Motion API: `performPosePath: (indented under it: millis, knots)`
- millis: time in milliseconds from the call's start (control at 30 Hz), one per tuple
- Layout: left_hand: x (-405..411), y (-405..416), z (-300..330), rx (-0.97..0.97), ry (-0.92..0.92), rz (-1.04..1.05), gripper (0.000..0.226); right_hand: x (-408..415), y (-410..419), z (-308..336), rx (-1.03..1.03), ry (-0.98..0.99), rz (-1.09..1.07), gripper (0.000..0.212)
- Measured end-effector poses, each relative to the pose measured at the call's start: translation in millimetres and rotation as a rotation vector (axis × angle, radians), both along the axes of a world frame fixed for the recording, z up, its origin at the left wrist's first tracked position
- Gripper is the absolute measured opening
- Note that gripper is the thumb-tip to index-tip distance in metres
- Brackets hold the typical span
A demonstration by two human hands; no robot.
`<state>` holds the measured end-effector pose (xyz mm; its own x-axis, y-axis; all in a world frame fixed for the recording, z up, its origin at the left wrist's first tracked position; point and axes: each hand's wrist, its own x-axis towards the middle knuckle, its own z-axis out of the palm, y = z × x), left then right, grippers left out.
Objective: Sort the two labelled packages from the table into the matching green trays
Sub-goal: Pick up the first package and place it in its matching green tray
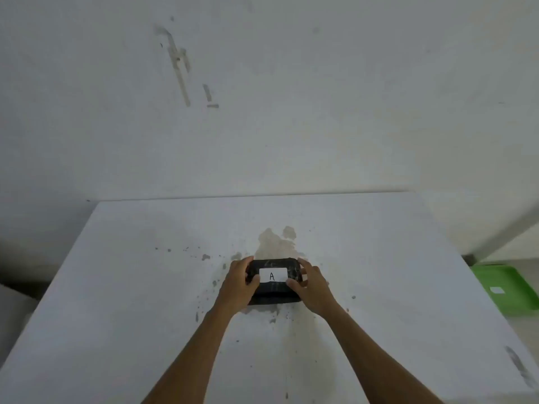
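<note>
Two hands on one black package (274,282), near the middle of the white table (116,287). Left hand (239,282) closed round its left end, right hand (313,287) round its right end; each grip wraps the wrapping, thumbs on top. Package sits on or just above the table, cannot tell which. White label (273,275) faces up, marked "A". Grey-brown stain (277,243) on the table just behind the package, toward the far edge. Green tray (507,287) lies past the table's right edge, lower down, with a small pale tag on its floor.
</note>
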<state>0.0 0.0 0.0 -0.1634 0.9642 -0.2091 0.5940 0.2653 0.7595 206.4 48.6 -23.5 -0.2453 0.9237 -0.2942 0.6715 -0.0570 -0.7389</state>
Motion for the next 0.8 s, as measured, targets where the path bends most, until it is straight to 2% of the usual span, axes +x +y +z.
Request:
performPosePath:
  millis: [133,267,533,800]
  knots:
    - [0.4,11.7,-14.3,-0.099,0.029,0.051,0.064,-6.1,13.6,-12.8,0.002,-0.072,-0.007,0.082]
    - [3.6,12.8,-29.1,-0.102,0.070,0.049,0.069,-7.9,13.0,-22.7,0.047,-0.074,0.007,0.078]
    - [-3.2,10.4,-36.4,0.049,-0.091,0.089,0.058,-3.4,10.7,-21.8,0.050,0.128,-0.044,0.066]
    - [-1.0,5.4,-16.7,0.018,-0.257,0.071,0.053,2.0,2.6,10.7,-0.056,0.341,-0.071,0.057]
